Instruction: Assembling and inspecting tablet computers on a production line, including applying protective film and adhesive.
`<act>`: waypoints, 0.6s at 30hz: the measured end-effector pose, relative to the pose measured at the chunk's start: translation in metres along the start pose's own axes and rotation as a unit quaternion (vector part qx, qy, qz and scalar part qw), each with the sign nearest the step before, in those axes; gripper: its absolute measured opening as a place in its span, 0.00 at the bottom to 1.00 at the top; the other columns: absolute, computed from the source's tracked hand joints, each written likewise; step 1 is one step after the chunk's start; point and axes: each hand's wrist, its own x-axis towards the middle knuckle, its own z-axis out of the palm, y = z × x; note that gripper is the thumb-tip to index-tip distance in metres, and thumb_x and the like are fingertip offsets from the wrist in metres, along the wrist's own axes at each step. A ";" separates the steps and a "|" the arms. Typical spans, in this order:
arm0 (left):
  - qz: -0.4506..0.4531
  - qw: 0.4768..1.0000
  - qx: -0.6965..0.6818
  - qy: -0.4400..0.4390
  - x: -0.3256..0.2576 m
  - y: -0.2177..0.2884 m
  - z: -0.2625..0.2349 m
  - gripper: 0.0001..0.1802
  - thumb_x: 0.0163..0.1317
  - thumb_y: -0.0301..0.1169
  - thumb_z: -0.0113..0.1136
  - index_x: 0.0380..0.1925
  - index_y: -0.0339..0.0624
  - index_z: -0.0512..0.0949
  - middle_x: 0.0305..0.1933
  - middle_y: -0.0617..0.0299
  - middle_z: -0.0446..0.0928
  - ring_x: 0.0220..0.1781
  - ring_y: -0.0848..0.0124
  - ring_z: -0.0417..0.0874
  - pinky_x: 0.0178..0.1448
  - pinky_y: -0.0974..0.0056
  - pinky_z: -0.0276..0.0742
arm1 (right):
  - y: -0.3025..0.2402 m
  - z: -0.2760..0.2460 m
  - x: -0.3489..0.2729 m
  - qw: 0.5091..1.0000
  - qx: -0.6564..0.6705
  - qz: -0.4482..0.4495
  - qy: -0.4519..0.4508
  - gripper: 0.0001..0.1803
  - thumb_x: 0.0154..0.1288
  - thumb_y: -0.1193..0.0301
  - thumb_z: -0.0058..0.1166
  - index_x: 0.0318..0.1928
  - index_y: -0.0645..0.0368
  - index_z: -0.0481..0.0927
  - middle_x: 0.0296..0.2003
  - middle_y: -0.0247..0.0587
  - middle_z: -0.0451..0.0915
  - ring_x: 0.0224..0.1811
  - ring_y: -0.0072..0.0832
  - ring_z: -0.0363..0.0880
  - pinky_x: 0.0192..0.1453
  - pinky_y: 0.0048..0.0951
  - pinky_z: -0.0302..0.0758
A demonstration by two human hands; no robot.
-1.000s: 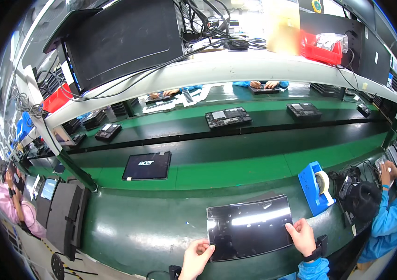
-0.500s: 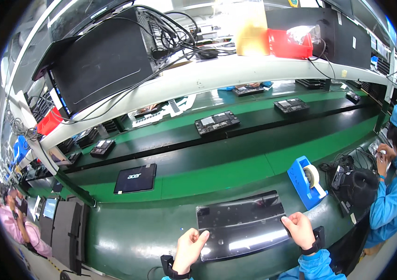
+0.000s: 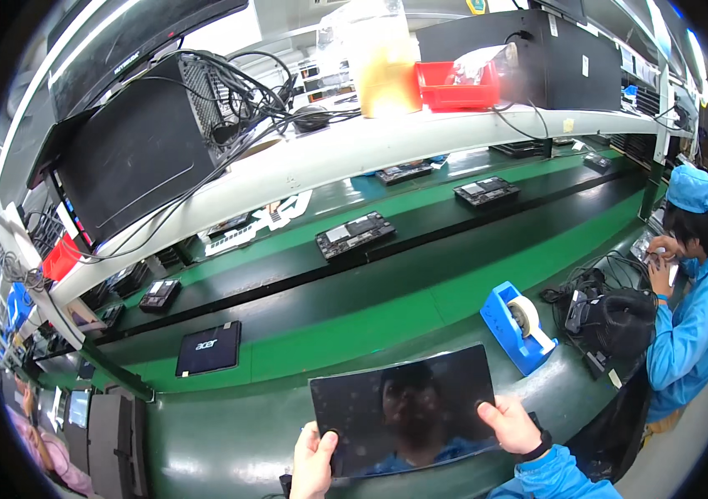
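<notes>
I hold a flat black glossy panel (image 3: 408,407), like a laptop lid or screen, above the green workbench (image 3: 229,432). My left hand (image 3: 314,459) grips its lower left corner, thumb on the face. Over at the lower right edge my right hand (image 3: 510,426) holds it, thumb on top. The panel is tilted up toward me and its surface shows a dim reflection.
A blue tape dispenser (image 3: 520,326) stands just right of the panel. A black closed laptop (image 3: 208,349) lies on the belt at left, and open laptop bases (image 3: 354,235) ride the far belt. A co-worker in blue (image 3: 695,291) works at right beside a black device (image 3: 616,320).
The panel has lifted off the bench and tilted up toward me. Both hands kept their hold on its lower corners. My view swung left and down.
</notes>
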 end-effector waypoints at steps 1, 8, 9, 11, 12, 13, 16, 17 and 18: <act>0.026 0.999 -0.026 0.008 0.000 0.004 0.005 0.09 0.65 0.26 0.52 0.44 0.37 0.72 0.39 0.65 0.77 0.39 0.77 0.75 0.45 0.71 0.71 | 0.005 0.011 0.000 0.993 0.086 -0.083 0.018 0.16 0.71 0.63 0.46 0.46 0.65 0.77 0.36 0.25 0.76 0.39 0.14 0.70 0.45 0.22 0.69; 0.020 0.997 -0.060 -0.041 0.007 0.011 -0.013 0.09 0.65 0.26 0.52 0.44 0.38 0.72 0.40 0.65 0.77 0.39 0.77 0.76 0.45 0.72 0.71 | -0.001 -0.006 0.011 0.997 0.029 -0.061 -0.029 0.15 0.70 0.64 0.48 0.43 0.65 0.78 0.31 0.23 0.74 0.35 0.13 0.67 0.40 0.20 0.68; 0.016 0.998 -0.043 -0.049 0.007 0.014 -0.014 0.09 0.65 0.26 0.52 0.44 0.38 0.72 0.40 0.66 0.78 0.39 0.78 0.76 0.45 0.72 0.71 | -0.014 -0.002 0.018 0.993 0.051 -0.105 0.014 0.16 0.70 0.63 0.48 0.41 0.65 0.78 0.29 0.22 0.73 0.33 0.12 0.65 0.38 0.20 0.67; 0.014 0.997 -0.025 -0.077 0.015 0.005 -0.021 0.13 0.65 0.26 0.52 0.49 0.38 0.71 0.43 0.62 0.77 0.42 0.75 0.76 0.49 0.69 0.72 | -0.005 -0.013 0.026 0.997 0.012 -0.072 -0.020 0.17 0.70 0.62 0.47 0.41 0.66 0.79 0.28 0.23 0.72 0.32 0.13 0.65 0.36 0.19 0.66; 0.014 0.997 -0.039 -0.058 0.018 0.006 -0.018 0.09 0.63 0.25 0.55 0.42 0.37 0.72 0.40 0.61 0.78 0.39 0.75 0.77 0.46 0.69 0.74 | -0.005 -0.011 0.025 0.997 0.000 -0.077 -0.007 0.17 0.70 0.63 0.48 0.41 0.66 0.79 0.28 0.23 0.73 0.32 0.13 0.66 0.37 0.19 0.66; 0.014 0.998 -0.053 -0.039 0.020 0.005 -0.017 0.05 0.61 0.24 0.57 0.35 0.35 0.73 0.37 0.59 0.79 0.35 0.76 0.78 0.43 0.69 0.75 | -0.005 -0.009 0.025 0.997 -0.011 -0.081 0.005 0.16 0.70 0.63 0.48 0.40 0.66 0.79 0.28 0.23 0.73 0.33 0.14 0.67 0.38 0.19 0.67; -0.003 0.998 -0.006 -0.063 0.030 0.000 -0.028 0.11 0.64 0.30 0.53 0.42 0.34 0.72 0.40 0.56 0.79 0.39 0.70 0.80 0.46 0.64 0.76 | 0.004 0.003 0.023 0.993 0.089 -0.068 0.032 0.15 0.69 0.66 0.48 0.41 0.69 0.78 0.31 0.27 0.76 0.33 0.15 0.69 0.40 0.20 0.69; -0.005 0.998 -0.007 -0.064 0.031 -0.004 -0.029 0.11 0.64 0.30 0.53 0.42 0.34 0.72 0.40 0.56 0.79 0.39 0.70 0.80 0.46 0.64 0.76 | 0.006 0.006 0.024 0.984 0.157 -0.059 0.052 0.15 0.69 0.67 0.49 0.41 0.70 0.78 0.32 0.29 0.77 0.33 0.15 0.70 0.40 0.20 0.69; -0.020 0.993 -0.095 -0.066 0.033 -0.004 -0.026 0.14 0.66 0.34 0.50 0.45 0.33 0.72 0.42 0.55 0.79 0.42 0.67 0.80 0.49 0.62 0.76 | 0.008 0.007 0.029 0.963 0.267 -0.016 0.036 0.15 0.69 0.69 0.48 0.42 0.71 0.78 0.35 0.32 0.78 0.35 0.16 0.71 0.41 0.21 0.70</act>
